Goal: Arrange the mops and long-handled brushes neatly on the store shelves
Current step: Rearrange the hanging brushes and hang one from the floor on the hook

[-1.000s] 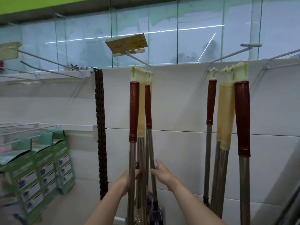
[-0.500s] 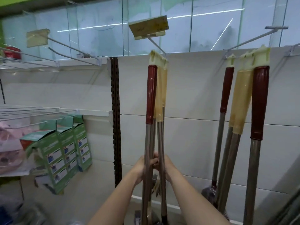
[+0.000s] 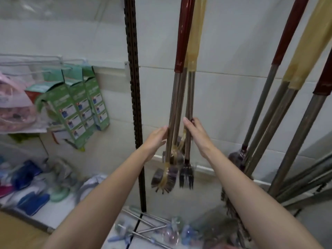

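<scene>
Brush bundle [image 3: 181,97] hangs against the white panel [image 3: 224,51]: thin metal shafts, glossy maroon and tan plastic grips, round dark bristle heads [image 3: 164,177] low, tape-wrapped. Left hand [image 3: 156,136] has straight fingers flat on the left shaft. Right hand [image 3: 195,130] curls round the right shaft. More brushes [image 3: 280,108] hang well right.

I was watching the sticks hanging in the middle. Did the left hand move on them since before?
Cannot tell. The camera tilted down. The left hand lies against the hanging handles between the red grip's end and the brush heads, as before.
</scene>
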`<state>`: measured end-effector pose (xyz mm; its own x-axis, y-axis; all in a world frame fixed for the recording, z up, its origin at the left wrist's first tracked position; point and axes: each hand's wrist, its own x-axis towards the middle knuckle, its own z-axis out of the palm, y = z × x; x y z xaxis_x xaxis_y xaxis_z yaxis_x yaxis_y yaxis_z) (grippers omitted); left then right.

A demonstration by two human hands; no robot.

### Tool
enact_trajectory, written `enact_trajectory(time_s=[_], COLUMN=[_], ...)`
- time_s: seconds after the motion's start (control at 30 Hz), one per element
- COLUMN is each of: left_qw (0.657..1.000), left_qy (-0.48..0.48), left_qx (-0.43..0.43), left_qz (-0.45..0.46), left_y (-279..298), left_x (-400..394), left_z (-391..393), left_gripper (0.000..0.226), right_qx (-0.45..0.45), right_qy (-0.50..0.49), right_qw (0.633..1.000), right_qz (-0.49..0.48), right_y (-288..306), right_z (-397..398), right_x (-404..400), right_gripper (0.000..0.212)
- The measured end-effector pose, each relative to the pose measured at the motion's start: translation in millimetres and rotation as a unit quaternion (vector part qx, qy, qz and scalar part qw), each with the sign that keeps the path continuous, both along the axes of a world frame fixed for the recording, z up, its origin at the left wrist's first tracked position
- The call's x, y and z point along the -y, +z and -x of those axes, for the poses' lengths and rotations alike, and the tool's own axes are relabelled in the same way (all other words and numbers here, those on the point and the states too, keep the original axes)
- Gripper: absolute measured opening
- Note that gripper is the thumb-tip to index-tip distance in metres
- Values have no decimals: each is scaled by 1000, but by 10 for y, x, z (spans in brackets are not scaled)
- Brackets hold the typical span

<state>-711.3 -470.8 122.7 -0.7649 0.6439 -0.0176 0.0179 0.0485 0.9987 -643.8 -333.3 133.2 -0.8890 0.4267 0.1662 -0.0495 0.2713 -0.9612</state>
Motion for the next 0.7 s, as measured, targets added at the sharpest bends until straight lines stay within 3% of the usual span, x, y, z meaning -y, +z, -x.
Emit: enact_trajectory(time_s=[0.1,0.2,0.33,0.47,0.57,0.7], left_qw=[1000,996,989,968,948,898], left_qy=[-5,65,148,239,294,402], left_qx=[-30,-63,-26,19,85,166], left_qz=[8,23,7,75,81,63], left_y=[-109,-223,-593,-1321,-1846,-2280], left_x=[108,271,767,1502,2013,2567], left_z=[-69,-100,-347,-606,-850,-1036], left_gripper=[29,45,38,30,18,11], right_qx=[0,-15,-92,-139,-110,-37], right_qy=[1,-28,-53,42,136,217], right_qw=[1000,998,986,984,981,972], right_qz=[5,-56,-130,-105,-87,-78], right_y=[-52,-75,-246,-626,-985,-1419], right_z=[-54,-164,-418,-599,-646,-596], right_x=[6,19,197,642,1032,1516], right_gripper=[71,77,69,52,42,31])
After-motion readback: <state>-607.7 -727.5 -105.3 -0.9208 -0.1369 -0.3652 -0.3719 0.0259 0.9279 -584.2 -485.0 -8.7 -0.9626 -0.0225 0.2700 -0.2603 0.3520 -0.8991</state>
